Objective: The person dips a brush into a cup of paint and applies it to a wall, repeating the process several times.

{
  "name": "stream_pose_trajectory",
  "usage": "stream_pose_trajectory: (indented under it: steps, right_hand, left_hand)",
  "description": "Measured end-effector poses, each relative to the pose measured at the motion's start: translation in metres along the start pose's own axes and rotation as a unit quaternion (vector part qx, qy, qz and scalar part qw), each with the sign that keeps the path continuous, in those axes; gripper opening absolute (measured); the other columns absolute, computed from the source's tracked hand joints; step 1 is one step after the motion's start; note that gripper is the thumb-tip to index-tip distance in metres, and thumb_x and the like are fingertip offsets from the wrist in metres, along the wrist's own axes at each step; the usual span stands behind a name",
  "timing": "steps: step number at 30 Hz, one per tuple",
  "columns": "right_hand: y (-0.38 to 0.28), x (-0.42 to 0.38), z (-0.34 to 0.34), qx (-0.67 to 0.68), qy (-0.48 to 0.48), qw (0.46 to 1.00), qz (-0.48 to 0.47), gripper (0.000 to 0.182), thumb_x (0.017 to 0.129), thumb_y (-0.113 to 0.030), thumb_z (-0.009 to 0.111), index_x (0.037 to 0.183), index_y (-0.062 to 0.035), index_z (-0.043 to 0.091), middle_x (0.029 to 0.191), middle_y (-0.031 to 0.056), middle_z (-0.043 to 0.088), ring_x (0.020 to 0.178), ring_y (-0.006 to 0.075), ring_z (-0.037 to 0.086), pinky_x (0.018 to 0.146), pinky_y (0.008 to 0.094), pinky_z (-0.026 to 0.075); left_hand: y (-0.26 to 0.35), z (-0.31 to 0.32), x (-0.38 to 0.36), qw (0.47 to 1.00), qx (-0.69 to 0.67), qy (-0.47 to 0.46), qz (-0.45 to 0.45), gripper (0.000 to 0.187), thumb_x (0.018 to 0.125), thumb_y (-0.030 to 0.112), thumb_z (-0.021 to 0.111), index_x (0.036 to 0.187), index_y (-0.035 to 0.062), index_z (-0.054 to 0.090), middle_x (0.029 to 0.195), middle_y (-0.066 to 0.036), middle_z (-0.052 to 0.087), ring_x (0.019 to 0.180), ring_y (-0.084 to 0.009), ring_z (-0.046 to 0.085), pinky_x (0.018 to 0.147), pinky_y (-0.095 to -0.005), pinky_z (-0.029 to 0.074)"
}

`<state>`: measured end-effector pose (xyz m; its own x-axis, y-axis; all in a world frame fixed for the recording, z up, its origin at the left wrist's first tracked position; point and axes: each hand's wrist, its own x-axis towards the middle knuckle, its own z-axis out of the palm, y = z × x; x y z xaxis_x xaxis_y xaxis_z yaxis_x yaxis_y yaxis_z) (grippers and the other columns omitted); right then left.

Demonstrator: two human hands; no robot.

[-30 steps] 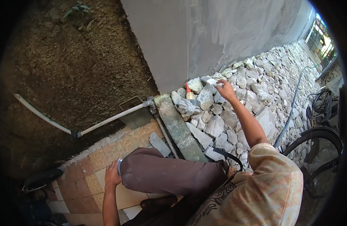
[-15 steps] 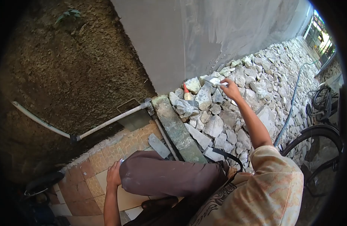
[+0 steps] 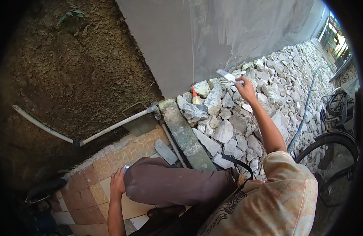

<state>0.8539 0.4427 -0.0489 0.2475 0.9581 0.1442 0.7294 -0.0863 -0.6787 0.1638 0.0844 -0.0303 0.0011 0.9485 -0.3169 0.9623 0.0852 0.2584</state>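
Note:
My right hand (image 3: pixel 245 89) is stretched out over the rubble near the foot of the wall. Its fingers are closed on a small flat paintbrush (image 3: pixel 228 76) with a pale body and a grey tip, which points toward the wall (image 3: pixel 213 43). The grey wall shows darker, smeared patches. My left hand (image 3: pixel 117 181) rests against my bent knee, fingers curled. A bit of something bluish white (image 3: pixel 126 168) shows between that hand and the knee; its kind is hidden. Among the stones stands a red-tipped nozzle (image 3: pixel 194 92) on a cream body, beside a crumpled grey plastic bag (image 3: pixel 195 113).
Loose broken stones (image 3: pixel 224 131) cover the ground along the wall. A mossy concrete curb (image 3: pixel 185 129) separates them from the patchwork tiles (image 3: pixel 81 192). A white pipe (image 3: pixel 114 128) runs along the soil bank (image 3: pixel 79 67). A blue hose (image 3: pixel 308 98) and a bicycle wheel (image 3: pixel 331 137) lie right.
My right hand has shifted slightly right, and the paintbrush has risen off the stones toward the wall, now tilted differently. My left hand has barely moved.

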Motion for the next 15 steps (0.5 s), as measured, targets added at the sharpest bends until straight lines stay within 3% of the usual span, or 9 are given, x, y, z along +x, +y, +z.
stream_pose_trajectory:
  steps: [3, 5, 8, 10, 12, 15]
  right_hand:
    - [0.043, 0.017, 0.029, -0.053, -0.013, 0.998, -0.028, 0.036, 0.087, -0.032, 0.074, 0.117, -0.0119, 0.075, 0.098, 0.0187, 0.076, 0.093, 0.0326, 0.073, 0.086, 0.0434, 0.056]
    - [0.048, 0.036, 0.046, -0.073, -0.008, 0.996, -0.053, 0.035, 0.088, -0.032, 0.074, 0.115, -0.0115, 0.075, 0.099, 0.0214, 0.076, 0.095, 0.0377, 0.073, 0.087, 0.0460, 0.056]
    - [-0.003, 0.051, 0.042, -0.040, -0.021, 0.998, -0.031, 0.034, 0.090, -0.034, 0.071, 0.116, -0.0126, 0.074, 0.106, 0.0232, 0.076, 0.104, 0.0416, 0.072, 0.091, 0.0486, 0.056]
    - [-0.010, 0.048, 0.040, -0.005, 0.005, 0.998, -0.063, 0.034, 0.091, -0.033, 0.072, 0.118, -0.0124, 0.074, 0.106, 0.0231, 0.076, 0.104, 0.0410, 0.073, 0.091, 0.0462, 0.056]
    - [-0.001, 0.038, 0.034, 0.134, 0.031, 0.989, -0.059, 0.033, 0.092, -0.031, 0.072, 0.119, -0.0120, 0.074, 0.109, 0.0232, 0.076, 0.105, 0.0400, 0.073, 0.092, 0.0442, 0.056]
    - [0.020, 0.003, 0.021, 0.092, 0.058, 0.993, -0.054, 0.034, 0.092, -0.030, 0.072, 0.121, -0.0128, 0.073, 0.114, 0.0227, 0.076, 0.108, 0.0385, 0.073, 0.094, 0.0433, 0.055]
  left_hand:
    - [0.010, -0.002, -0.015, 0.997, 0.058, 0.045, 0.038, 0.085, 0.078, 0.014, 0.079, 0.157, 0.0102, 0.046, 0.137, -0.015, 0.062, 0.122, -0.0379, 0.062, 0.108, -0.0452, 0.045]
    - [0.003, 0.005, -0.015, 0.996, 0.013, 0.069, 0.063, 0.085, 0.079, 0.016, 0.078, 0.157, 0.0104, 0.045, 0.138, -0.015, 0.061, 0.123, -0.0380, 0.062, 0.110, -0.0455, 0.044]
    - [-0.006, 0.011, -0.014, 0.995, 0.084, 0.047, 0.034, 0.080, 0.082, 0.017, 0.076, 0.156, 0.0097, 0.046, 0.138, -0.015, 0.061, 0.124, -0.0387, 0.062, 0.109, -0.0468, 0.044]
    - [0.002, -0.001, -0.007, 0.998, 0.054, 0.021, 0.008, 0.079, 0.082, 0.017, 0.076, 0.155, 0.0095, 0.047, 0.138, -0.016, 0.062, 0.124, -0.0390, 0.062, 0.109, -0.0473, 0.045]
    - [0.013, -0.015, -0.002, 1.000, 0.020, -0.001, -0.022, 0.077, 0.083, 0.017, 0.075, 0.155, 0.0093, 0.048, 0.138, -0.016, 0.062, 0.124, -0.0394, 0.062, 0.108, -0.0478, 0.045]
    - [0.019, -0.015, -0.005, 0.997, -0.032, -0.017, -0.068, 0.075, 0.084, 0.017, 0.073, 0.154, 0.0094, 0.049, 0.137, -0.017, 0.063, 0.123, -0.0399, 0.061, 0.108, -0.0479, 0.046]
